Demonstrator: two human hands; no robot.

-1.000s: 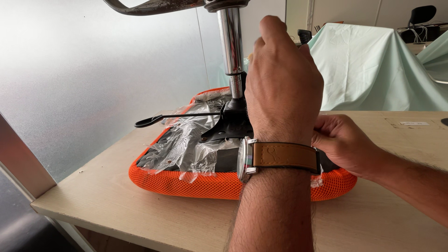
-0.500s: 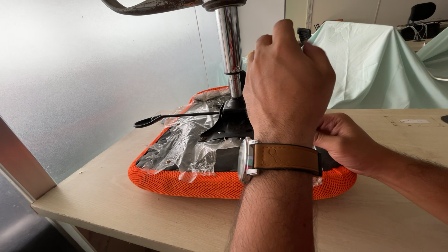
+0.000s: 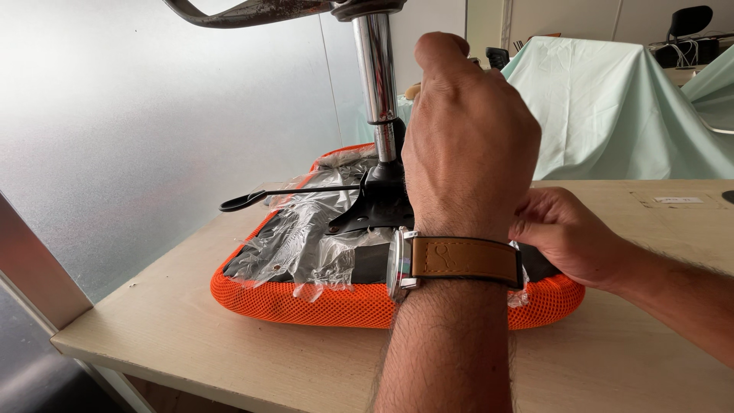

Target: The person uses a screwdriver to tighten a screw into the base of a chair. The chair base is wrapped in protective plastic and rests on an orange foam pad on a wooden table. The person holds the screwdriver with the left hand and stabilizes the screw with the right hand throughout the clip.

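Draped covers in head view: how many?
2. One pale green draped cover behind the table, centre-right; a second at the right edge, cut off. More may be hidden behind the left hand.

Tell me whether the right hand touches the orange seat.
Touching: the head view shows the right hand resting on the orange seat's rim, fingers hidden behind the left wrist.

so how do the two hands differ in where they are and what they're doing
The left hand is raised, back to the camera, closed up beside the chrome post; the right hand lies low, resting on the orange seat at its edge. The left wrist wears a watch with a brown strap; the right wrist is bare. Both are over the upturned seat on the table.
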